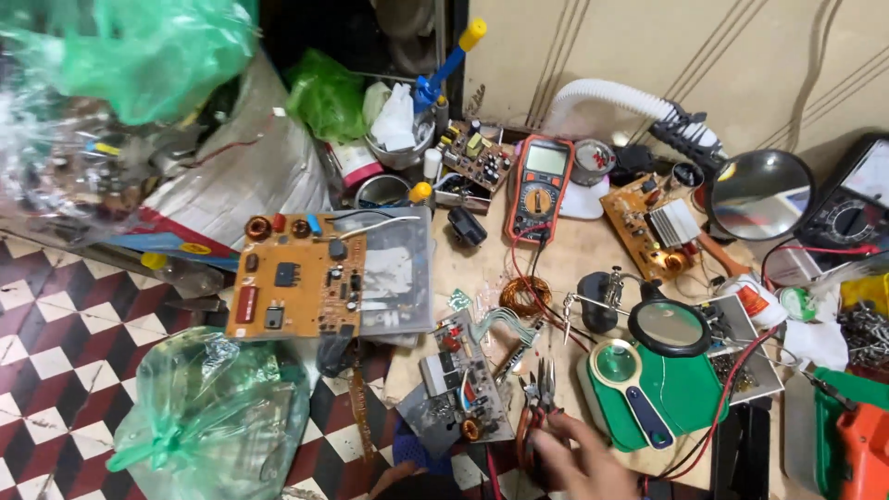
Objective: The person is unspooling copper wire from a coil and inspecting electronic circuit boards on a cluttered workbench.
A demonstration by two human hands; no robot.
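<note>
At the bottom edge my right hand (585,459) is blurred, and its fingers reach left onto the red handles of a pair of small pliers (539,400) lying on the wooden board. Whether the fingers close around the handles is unclear. Just left of the pliers a small grey circuit board (456,381) with a copper coil lies tilted. To the right sits a green stand with a round magnifier (669,328) and a smaller lens (615,361). My left hand is out of sight.
A large orange circuit board (296,285) rests on a grey case to the left. An orange multimeter (540,185) with red and black leads, another orange board (648,224), a large magnifier lamp (761,193) and a second meter (847,215) crowd the back. Green plastic bags (211,418) lie on the checkered floor.
</note>
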